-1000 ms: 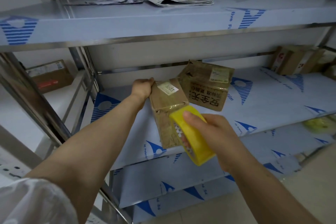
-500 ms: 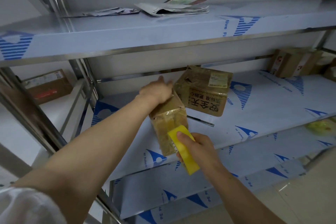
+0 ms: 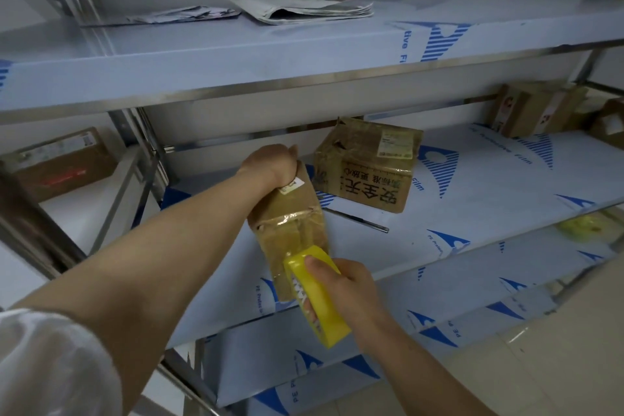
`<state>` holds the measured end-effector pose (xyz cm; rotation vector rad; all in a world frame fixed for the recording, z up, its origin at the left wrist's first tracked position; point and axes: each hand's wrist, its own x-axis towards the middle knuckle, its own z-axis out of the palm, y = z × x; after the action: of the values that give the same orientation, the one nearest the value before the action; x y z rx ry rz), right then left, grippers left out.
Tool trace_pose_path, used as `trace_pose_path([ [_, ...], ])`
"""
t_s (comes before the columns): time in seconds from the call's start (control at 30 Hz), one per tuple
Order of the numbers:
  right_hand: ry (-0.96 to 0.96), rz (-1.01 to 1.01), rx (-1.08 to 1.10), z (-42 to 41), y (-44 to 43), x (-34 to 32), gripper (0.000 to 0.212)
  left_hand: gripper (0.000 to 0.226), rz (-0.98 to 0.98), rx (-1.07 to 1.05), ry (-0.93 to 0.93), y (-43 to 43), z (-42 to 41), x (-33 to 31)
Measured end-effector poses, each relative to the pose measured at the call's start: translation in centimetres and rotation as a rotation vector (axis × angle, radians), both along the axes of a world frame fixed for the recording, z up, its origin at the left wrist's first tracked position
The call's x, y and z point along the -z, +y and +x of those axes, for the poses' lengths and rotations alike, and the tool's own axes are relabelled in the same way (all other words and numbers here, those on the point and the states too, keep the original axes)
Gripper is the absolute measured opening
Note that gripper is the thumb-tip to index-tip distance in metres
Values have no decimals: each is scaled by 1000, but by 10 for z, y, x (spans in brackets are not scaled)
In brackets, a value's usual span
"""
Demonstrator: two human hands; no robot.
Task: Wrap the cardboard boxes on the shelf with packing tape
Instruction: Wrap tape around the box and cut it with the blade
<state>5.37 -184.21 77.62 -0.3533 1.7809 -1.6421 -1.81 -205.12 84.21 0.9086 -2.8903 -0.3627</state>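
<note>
A small cardboard box (image 3: 287,230) stands tilted on the middle shelf (image 3: 489,213), glossy tape across its front. My left hand (image 3: 270,165) grips its far top end. My right hand (image 3: 344,284) holds a yellow roll of packing tape (image 3: 317,294) against the box's near lower end, thumb on the roll's rim. A larger taped cardboard box (image 3: 368,165) with black characters sits on the shelf just behind.
A thin metal rod (image 3: 354,221) lies on the shelf beside the small box. More cardboard boxes (image 3: 537,111) sit at the far right and one box (image 3: 57,165) at the left. Newspapers (image 3: 304,7) lie on the upper shelf. A yellow object (image 3: 587,226) rests on the lower shelf.
My right hand has drawn the yellow roll down along the box toward its near end. My left hand shifted its grip over the box's far top end, and the box tilted.
</note>
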Motion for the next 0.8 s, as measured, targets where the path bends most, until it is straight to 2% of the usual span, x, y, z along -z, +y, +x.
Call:
trace_pose_path([
  [0.07, -18, -4, -10, 9, -10, 2, 26, 60, -62, -10, 7, 0, 3, 2],
  [0.17, -9, -16, 19, 18, -24, 7, 32, 61, -409, 32, 141, 3, 15, 1],
  [0.2, -18, -34, 37, 17, -26, 7, 30, 57, -467, 50, 183, 5, 21, -5],
  [0.23, -36, -55, 48, 15, -27, 7, 26, 55, -447, 63, 167, 7, 27, -11],
  [0.27, -57, -66, 44, 13, -28, 7, 23, 59, -343, 79, 119, 9, 33, -14],
  [0.33, -63, -53, 23, 11, -28, 8, 23, 80, -87, 143, -56, 11, 46, -11],
  [0.4, -47, -33, -7, 11, -28, 7, 24, 109, -16, 250, -234, 15, 61, -5],
  [0.47, -37, -28, -31, 12, -28, 4, 26, 119, 129, 310, -277, 12, 73, -15],
  [0.53, -51, -19, -17, 10, -27, 3, 28, 108, 305, 343, -284, 5, 83, -32],
  [0.63, -70, -13, -15, 6, -23, -1, 31, 105, 291, 354, -254, -11, 98, -27],
  [0.73, -60, -2, -43, 5, -22, -11, 27, 85, 428, 347, 46, -17, 109, -2],
  [0.8, -78, -13, -76, 3, -18, -25, 24, 75, 538, 289, 160, -20, 111, -4],
])
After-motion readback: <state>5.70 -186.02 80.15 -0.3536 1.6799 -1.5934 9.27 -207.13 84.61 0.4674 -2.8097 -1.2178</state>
